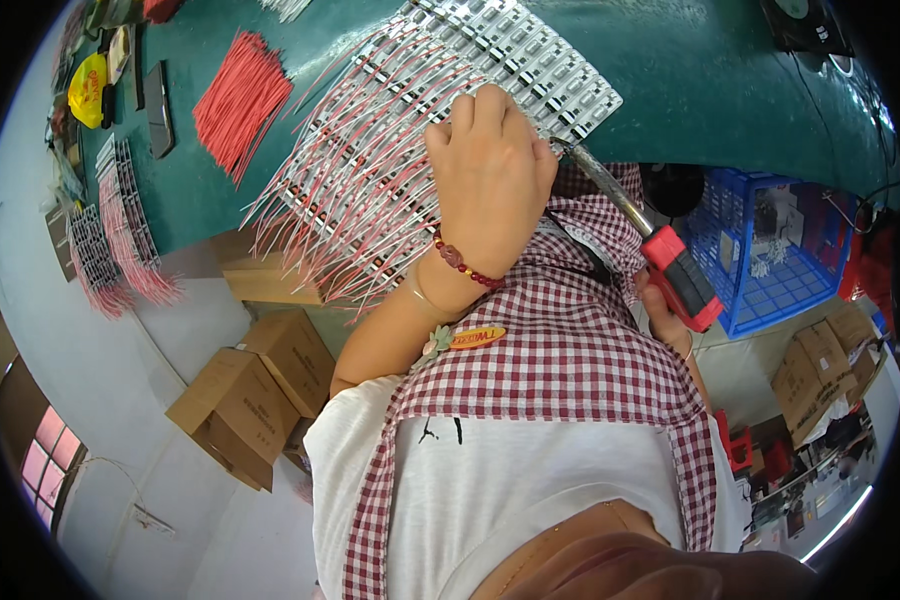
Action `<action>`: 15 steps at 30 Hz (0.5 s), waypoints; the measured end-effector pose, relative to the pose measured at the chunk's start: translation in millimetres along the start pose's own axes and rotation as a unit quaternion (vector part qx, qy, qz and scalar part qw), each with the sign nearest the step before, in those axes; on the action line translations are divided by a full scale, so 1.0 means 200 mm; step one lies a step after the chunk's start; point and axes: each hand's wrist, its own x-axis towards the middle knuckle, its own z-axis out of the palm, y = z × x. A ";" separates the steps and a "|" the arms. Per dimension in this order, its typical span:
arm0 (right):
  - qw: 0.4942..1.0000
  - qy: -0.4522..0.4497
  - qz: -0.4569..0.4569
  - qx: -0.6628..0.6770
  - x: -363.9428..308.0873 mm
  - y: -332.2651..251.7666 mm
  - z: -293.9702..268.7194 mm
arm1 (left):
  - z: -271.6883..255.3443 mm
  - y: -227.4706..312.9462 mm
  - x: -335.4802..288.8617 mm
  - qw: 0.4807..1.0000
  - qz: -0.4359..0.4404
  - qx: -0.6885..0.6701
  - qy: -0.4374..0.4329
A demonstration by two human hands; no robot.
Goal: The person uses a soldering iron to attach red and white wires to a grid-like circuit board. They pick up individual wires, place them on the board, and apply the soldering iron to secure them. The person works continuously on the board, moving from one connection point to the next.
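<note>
A green desk (690, 95) spans the top of the frame, bearing a pale wired panel (560, 75) at upper centre. The left hand (490, 170) bends over it; I cannot tell whether its hidden fingertips meet. Red wires (242, 105) lie upper left. A red-and-black handled tool (672, 264) slants right of centre, the right hand (658, 308) partly hidden behind its handle, that grip's state unclear.

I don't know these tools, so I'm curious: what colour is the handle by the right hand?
Red and black: the handle shows best in the head view.
</note>
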 end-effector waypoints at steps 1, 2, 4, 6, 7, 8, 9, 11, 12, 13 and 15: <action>1.000 -0.003 -0.002 -0.012 0.01 -0.02 0.00 | 0.00 0.00 0.00 1.000 -0.001 0.000 -0.001; 1.000 -0.006 -0.005 -0.025 0.02 -0.04 -0.01 | 0.00 0.00 0.00 1.000 -0.004 0.002 -0.004; 0.999 -0.005 -0.025 -0.039 0.07 -0.12 -0.01 | -0.01 0.01 0.01 1.000 -0.009 0.004 -0.012; 0.998 0.008 -0.024 -0.052 0.01 -0.07 -0.02 | -0.01 0.00 0.01 1.000 -0.008 0.001 -0.012; 0.998 0.015 -0.021 -0.058 0.00 -0.06 -0.02 | -0.01 0.00 0.01 1.000 -0.008 0.001 -0.012; 0.998 0.022 -0.019 -0.063 -0.02 -0.05 -0.02 | -0.01 0.01 0.01 1.000 -0.009 0.001 -0.013; 0.997 0.030 -0.014 -0.069 -0.02 -0.04 -0.02 | -0.02 0.01 0.01 1.000 -0.010 0.001 -0.015; 0.998 0.037 0.000 -0.044 -0.02 -0.04 -0.02 | -0.01 0.00 0.01 1.000 -0.011 0.000 -0.015; 0.999 0.036 0.008 -0.015 -0.01 -0.04 -0.03 | -0.01 0.00 0.01 1.000 -0.010 -0.001 -0.013; 0.999 0.038 0.010 0.000 -0.01 -0.04 -0.03 | -0.01 0.00 0.01 1.000 -0.008 -0.002 -0.011; 0.999 0.045 0.007 0.015 -0.02 -0.03 -0.02 | -0.02 0.01 0.01 1.000 -0.009 -0.001 -0.013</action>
